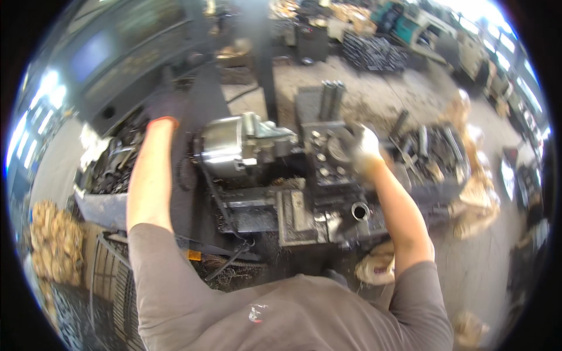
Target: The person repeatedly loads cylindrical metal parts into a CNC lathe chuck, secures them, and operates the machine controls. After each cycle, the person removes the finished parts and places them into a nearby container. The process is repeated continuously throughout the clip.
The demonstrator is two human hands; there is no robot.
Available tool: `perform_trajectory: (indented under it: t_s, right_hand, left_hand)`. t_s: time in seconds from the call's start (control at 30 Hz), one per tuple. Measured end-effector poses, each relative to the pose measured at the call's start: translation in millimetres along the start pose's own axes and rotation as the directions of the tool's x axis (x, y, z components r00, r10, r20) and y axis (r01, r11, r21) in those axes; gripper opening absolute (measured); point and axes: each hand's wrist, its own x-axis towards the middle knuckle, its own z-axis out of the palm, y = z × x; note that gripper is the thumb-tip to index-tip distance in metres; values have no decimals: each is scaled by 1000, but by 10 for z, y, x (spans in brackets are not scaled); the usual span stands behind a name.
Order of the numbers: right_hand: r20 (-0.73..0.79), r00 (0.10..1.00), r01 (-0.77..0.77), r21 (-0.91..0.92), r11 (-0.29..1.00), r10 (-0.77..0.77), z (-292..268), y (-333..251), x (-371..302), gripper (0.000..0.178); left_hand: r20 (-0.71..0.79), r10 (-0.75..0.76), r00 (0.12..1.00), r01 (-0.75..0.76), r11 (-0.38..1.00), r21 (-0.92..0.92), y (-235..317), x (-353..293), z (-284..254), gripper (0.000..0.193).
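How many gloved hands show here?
2: the left hand, dark-gloved with an orange cuff, left of the shiny cylindrical metal chuck; the right hand, pale-gloved, at the dark metal tool block.

Arms [151, 187] extended forward, well apart; left hand [168, 100], right hand [360, 145] gloved, blurred.

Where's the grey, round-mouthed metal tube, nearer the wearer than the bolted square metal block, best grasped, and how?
The grey metal tube seems best taken around its outer rim, from above on the near side: its round mouth faces the camera, and the bolted block stands behind it.
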Motion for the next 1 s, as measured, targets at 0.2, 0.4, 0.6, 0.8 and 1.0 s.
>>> perform_trajectory:
  t_s: [0.2, 0.4, 0.6, 0.8, 1.0]
  right_hand:
    - [-18, 950, -276, 417, 866, 311, -33, -45, 65, 43]
    - [-11, 946, -294, 398, 869, 325, 79, 11, 141, 40]
    - [-43, 946, -277, 412, 868, 322, 145, 54, 231, 45]
    - [35, 945, -312, 381, 870, 324, 141, 85, 320, 46]
    - [62, 947, -314, 399, 862, 316, 178, 98, 385, 46]
  left_hand:
    - [0, -47, 999, 46, 972, 231, 88, 123, 132, 99]
    - [-146, 2, 989, -17, 995, -101, 441, -600, -241, 85]
    - [-219, 258, 941, -337, 775, -535, 702, -2920, -117, 17]
    - [434, -183, 882, 351, 870, -347, 377, -4914, 857, 33]
    - [920, -242, 310, 445, 892, 85, -745, -6680, 1602, 40]
